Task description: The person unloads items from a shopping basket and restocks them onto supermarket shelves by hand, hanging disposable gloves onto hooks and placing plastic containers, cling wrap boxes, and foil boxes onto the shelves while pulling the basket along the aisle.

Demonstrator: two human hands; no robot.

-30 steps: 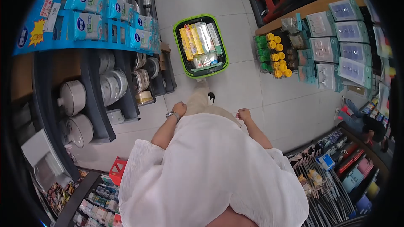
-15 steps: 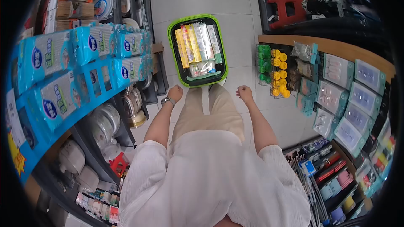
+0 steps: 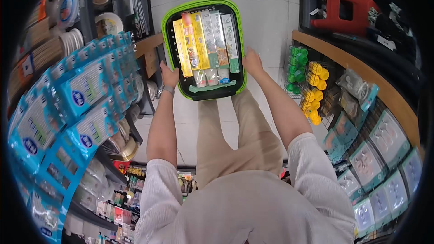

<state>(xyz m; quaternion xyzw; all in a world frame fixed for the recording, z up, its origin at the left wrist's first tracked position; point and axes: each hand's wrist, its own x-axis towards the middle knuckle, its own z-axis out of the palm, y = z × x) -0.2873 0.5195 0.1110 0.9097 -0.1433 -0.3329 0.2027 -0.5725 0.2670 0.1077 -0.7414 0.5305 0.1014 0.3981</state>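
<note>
A shopping basket (image 3: 240, 22) with a bright green rim and black inside is in front of my legs. Long yellow boxes (image 3: 198, 40) and white-and-green boxes (image 3: 229, 40) lie side by side in it, with clear plastic packs (image 3: 211, 77) below them. A pale green handle (image 3: 212, 86) crosses the basket's near end. My left hand (image 3: 170, 77), with a band on its wrist, grips the basket's left side near the lower corner. On the opposite side, my right hand (image 3: 253, 62) is closed at the rim. The fingertips of both hands are partly hidden by the basket.
Blue hanging packs (image 3: 83, 88) crowd the left shelf. On the right, yellow-capped bottles (image 3: 315, 92) and green-capped bottles (image 3: 297, 65) stand in wire racks beside a wooden shelf edge (image 3: 357, 65). A red plastic stool (image 3: 346, 11) is at the upper right. Tiled floor (image 3: 262, 0) runs ahead.
Both hands have moved forward from beside my legs onto the basket's sides. The basket now looks larger and sits slightly further left. The surrounding shelves have shifted in view.
</note>
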